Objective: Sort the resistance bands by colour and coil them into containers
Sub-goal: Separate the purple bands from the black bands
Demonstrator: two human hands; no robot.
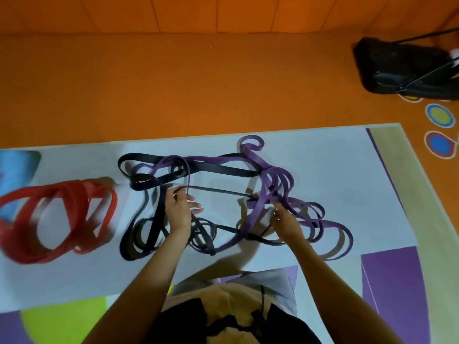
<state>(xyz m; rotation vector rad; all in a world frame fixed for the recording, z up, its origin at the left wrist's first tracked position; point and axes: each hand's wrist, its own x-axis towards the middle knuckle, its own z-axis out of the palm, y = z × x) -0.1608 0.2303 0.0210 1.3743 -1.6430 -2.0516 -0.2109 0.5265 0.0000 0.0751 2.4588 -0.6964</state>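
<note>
Three colour groups of bands lie on the mat, and the loops overlap too much to count singly. The largest mass is the tangle in the middle, where the purple bands (280,184) spill in many loops to the right and cross over the black bands (154,219), which sprawl to the left and along the far side. The red bands (62,214) sit apart at the left in one loose coiled heap, already free of the other colours. Two bare hands work in the tangle: the left hand (181,209) pinches a thin dark strand between thumb and forefinger, its other fingers stretched out to the right, and that strand runs taut across to the purple mass. The right hand (283,219) has its fingers curled in among the purple loops and appears to grip one, though blur hides the exact hold. One black bag (402,68) with straps stands well apart at the far right, partly covering one of three coloured rings (439,115) printed on the floor. The floor (198,83) is orange, as is the panelled wall (186,13) behind it; the mat (335,157) is pale with purple, green and blue patches.
</note>
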